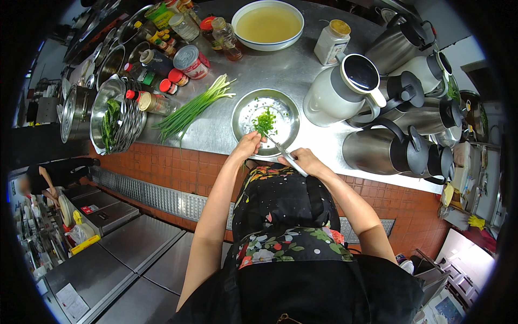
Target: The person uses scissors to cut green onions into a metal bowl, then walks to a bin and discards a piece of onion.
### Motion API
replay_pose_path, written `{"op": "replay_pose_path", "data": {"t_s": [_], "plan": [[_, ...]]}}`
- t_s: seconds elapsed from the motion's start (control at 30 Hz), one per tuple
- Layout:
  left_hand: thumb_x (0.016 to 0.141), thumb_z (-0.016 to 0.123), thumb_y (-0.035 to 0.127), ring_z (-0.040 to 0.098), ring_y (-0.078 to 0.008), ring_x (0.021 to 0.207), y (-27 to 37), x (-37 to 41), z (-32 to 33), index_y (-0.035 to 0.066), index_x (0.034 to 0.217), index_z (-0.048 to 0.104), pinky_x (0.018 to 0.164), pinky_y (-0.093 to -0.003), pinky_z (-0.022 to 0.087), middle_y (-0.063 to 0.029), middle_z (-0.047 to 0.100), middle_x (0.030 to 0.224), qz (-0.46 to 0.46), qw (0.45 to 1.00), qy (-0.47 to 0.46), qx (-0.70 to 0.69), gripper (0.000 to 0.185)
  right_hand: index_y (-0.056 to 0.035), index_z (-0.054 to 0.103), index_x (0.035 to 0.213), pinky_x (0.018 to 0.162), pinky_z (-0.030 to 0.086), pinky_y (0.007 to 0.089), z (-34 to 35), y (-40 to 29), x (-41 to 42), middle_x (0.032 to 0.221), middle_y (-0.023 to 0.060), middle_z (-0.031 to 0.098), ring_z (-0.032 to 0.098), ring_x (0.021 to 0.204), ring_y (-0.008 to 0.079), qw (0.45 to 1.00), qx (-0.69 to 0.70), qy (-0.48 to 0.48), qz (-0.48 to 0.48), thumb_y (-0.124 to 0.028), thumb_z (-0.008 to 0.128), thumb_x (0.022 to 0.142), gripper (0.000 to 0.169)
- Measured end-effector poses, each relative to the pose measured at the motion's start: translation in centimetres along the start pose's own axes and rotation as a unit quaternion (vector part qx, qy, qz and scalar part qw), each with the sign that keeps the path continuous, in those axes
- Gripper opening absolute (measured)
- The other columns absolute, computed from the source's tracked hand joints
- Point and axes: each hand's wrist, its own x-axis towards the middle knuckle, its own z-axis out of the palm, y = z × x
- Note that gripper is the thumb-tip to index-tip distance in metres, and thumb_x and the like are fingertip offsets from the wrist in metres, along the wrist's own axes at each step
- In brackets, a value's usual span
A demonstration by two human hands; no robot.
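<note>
Over the near left rim of a shallow metal bowl (294,106), my left hand (247,145) pinches a bunch of green onions, mostly hidden by the fingers. My right hand (305,160) grips a pair of scissors (284,153), whose blades reach over the bowl to the tips of my left fingers. Chopped green onion (265,120) lies in a small heap in the bowl, with bits scattered around it. Left of the bowl, a bundle of whole green onions (194,106) rests on the steel counter, its green ends at the near edge.
Insulated jugs (330,95) crowd the right side. A large bowl of yellowish liquid (269,24) and a lidded jar (332,43) stand behind. Cans, bottles and a metal bowl with leafy greens (110,127) occupy the left. A co-worker (52,178) is at far left.
</note>
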Motion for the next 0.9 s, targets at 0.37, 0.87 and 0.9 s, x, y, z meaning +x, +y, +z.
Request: {"op": "replay_pose_path", "data": {"t_s": [0.37,0.87,0.9], "plan": [[0.096,0.039,0.03,0.03,-0.0043,0.052,0.4,0.0,0.1,0.009,0.096,0.06,0.045,-0.0195,0.025,0.0063,0.042,0.064,-0.015,1.0,0.018,-0.019,0.03,0.0015,0.065,0.092,0.069,0.045,0.0379,-1.3,-1.6,-0.8,0.074,0.019,0.062,0.061,0.078,0.0285,0.989,0.032,-0.124,0.076,-0.08,0.037,0.071,0.089],[0.095,0.042,0.031,0.027,-0.0016,0.049,0.0,0.4,0.5,0.011,0.087,0.056,0.042,-0.0177,0.022,0.0088,0.039,0.062,0.03,0.999,0.02,-0.024,0.027,0.0008,0.066,0.085,0.069,0.045,0.0373,-1.0,-1.7,-0.4,0.071,0.0176,0.062,0.061,0.076,0.0282,0.991,0.029,-0.109,0.071,-0.078,0.039,0.071,0.085],[0.095,0.042,0.031,0.027,-0.0017,0.049,-0.1,0.5,0.6,0.011,0.086,0.056,0.042,-0.0177,0.022,0.0088,0.039,0.062,0.039,0.999,0.015,-0.013,0.026,0.0008,0.066,0.083,0.068,0.045,0.0371,-0.9,-1.6,-0.4,0.07,0.0171,0.062,0.061,0.074,0.0278,0.992,0.024,-0.102,0.069,-0.078,0.04,0.071,0.083]]}}
